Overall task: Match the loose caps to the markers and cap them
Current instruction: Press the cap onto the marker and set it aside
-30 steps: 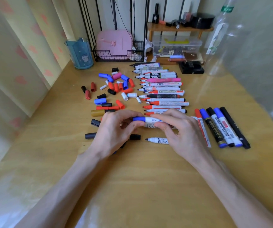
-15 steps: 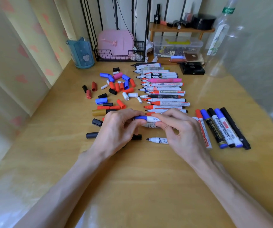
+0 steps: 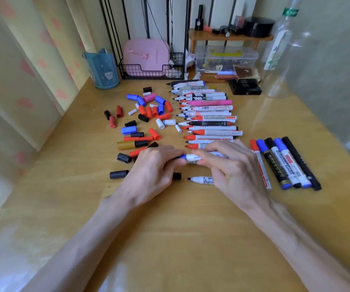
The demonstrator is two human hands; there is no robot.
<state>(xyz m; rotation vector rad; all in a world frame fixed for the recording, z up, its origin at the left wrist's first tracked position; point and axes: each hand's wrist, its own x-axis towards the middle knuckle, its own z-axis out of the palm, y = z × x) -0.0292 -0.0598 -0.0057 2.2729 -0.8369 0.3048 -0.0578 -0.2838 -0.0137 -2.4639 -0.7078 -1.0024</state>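
Both hands meet over the middle of the wooden table (image 3: 191,239). My right hand (image 3: 233,167) grips the white barrel of a marker (image 3: 193,157). My left hand (image 3: 150,167) pinches the blue cap (image 3: 180,157) on that marker's left end. Just in front lies an uncapped black-tipped marker (image 3: 199,179). A row of several uncapped markers (image 3: 207,114) stretches away behind my hands. Loose red, blue, black and white caps (image 3: 148,114) are scattered to the left of that row. Several capped markers (image 3: 283,163) lie side by side on the right.
A blue cup (image 3: 103,69), a wire basket with a pink case (image 3: 148,60), a clear box (image 3: 224,57) under a small wooden shelf and a clear bottle (image 3: 279,51) stand along the back. A curtain hangs at the left.
Less of the blue cap shows now, since my left fingers have closed further over it. The marker and both hands stay in about the same spot.
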